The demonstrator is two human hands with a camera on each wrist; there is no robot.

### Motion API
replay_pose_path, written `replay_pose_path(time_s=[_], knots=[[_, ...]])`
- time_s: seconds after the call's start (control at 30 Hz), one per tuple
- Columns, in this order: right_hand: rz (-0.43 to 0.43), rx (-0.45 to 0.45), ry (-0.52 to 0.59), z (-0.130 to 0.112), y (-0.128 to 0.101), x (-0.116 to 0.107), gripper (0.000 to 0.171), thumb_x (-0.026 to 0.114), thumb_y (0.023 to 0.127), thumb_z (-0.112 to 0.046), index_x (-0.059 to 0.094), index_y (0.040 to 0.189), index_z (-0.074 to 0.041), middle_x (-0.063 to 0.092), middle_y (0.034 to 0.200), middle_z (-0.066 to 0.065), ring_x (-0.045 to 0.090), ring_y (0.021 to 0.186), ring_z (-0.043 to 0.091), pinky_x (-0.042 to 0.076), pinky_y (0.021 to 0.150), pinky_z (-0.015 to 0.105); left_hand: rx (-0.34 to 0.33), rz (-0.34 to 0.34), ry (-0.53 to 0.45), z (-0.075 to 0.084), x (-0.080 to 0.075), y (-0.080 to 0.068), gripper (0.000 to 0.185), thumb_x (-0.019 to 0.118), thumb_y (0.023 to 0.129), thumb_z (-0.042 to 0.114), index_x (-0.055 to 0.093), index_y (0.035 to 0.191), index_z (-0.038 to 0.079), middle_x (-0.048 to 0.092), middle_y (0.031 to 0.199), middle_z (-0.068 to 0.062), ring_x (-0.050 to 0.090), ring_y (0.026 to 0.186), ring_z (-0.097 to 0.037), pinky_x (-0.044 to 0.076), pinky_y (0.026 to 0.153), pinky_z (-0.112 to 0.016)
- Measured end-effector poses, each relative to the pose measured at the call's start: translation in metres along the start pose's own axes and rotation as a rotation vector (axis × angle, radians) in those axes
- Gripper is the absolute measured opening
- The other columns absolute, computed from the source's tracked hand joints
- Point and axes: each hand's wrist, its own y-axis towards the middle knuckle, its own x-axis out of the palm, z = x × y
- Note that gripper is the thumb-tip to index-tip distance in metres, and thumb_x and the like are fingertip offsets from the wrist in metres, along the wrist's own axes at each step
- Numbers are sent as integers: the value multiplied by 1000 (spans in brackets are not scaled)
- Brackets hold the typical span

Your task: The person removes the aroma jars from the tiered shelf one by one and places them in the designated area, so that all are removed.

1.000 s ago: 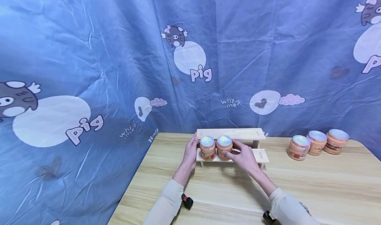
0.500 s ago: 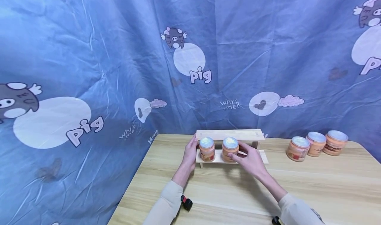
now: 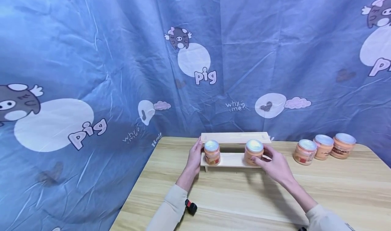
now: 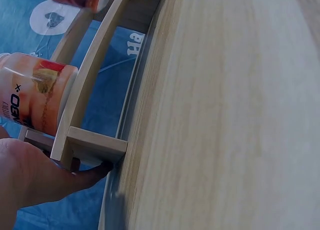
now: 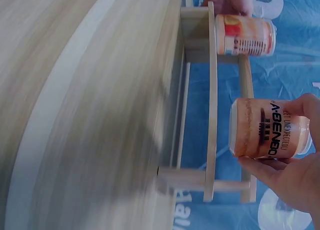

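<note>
In the head view a two-tier wooden shelf (image 3: 233,159) stands on the table. My left hand (image 3: 194,158) holds its left end; in the left wrist view a finger of the left hand (image 4: 40,177) touches a shelf leg. Just beside that hand, an orange jar (image 3: 212,153) with a silver lid stands upright on the lower tier. My right hand (image 3: 276,166) grips a second orange jar (image 3: 254,152) near the tier's right end. The right wrist view shows that held jar (image 5: 270,129) upright, with a gap between its base and the tier board.
Several similar jars (image 3: 305,152) stand in a row on the table (image 3: 336,187) at the right. A blue printed cloth (image 3: 244,54) hangs behind and on the left of the table. The shelf's upper tier (image 3: 235,137) lies behind the jars.
My right hand has moved the second jar rightward along the lower tier, away from the first jar. The left hand and the first jar have kept their places.
</note>
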Motion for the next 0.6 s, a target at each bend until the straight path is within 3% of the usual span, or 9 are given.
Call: replay_pose_path(time_s=[0.17, 0.27, 0.4, 0.6], knots=[[82, -13, -41, 6, -8, -21, 63, 81, 88, -13, 52, 137, 14, 63, 123, 35, 63, 112, 42, 55, 83, 19, 3, -6, -1, -1, 0, 0, 57, 46, 109, 38, 36, 158, 13, 30, 163, -4, 18, 151, -29, 10, 122, -49], [135, -19, -56, 12, -13, -34, 61, 82, 87, -12, 54, 135, 15, 63, 120, 36, 66, 106, 19, 54, 80, 13, 5, -12, -7, -1, 1, -1, 57, 45, 109, 37, 35, 159, 12, 29, 164, -3, 17, 151, -28, 8, 122, -49], [172, -10, -91, 20, -19, -52, 58, 82, 86, -13, 57, 132, 14, 64, 118, 35, 53, 97, -14, 52, 79, 10, -2, -8, -4, -2, 1, -1, 56, 45, 109, 37, 35, 159, 11, 30, 164, -3, 20, 151, -29, 9, 122, -49], [194, 55, -155, 34, -25, -76, 62, 82, 87, -18, 56, 133, 13, 65, 117, 36, 50, 87, -19, 48, 71, 4, 1, 4, 2, -1, 0, 0, 55, 45, 110, 37, 35, 159, 13, 30, 164, -2, 18, 151, -28, 12, 122, -47]])
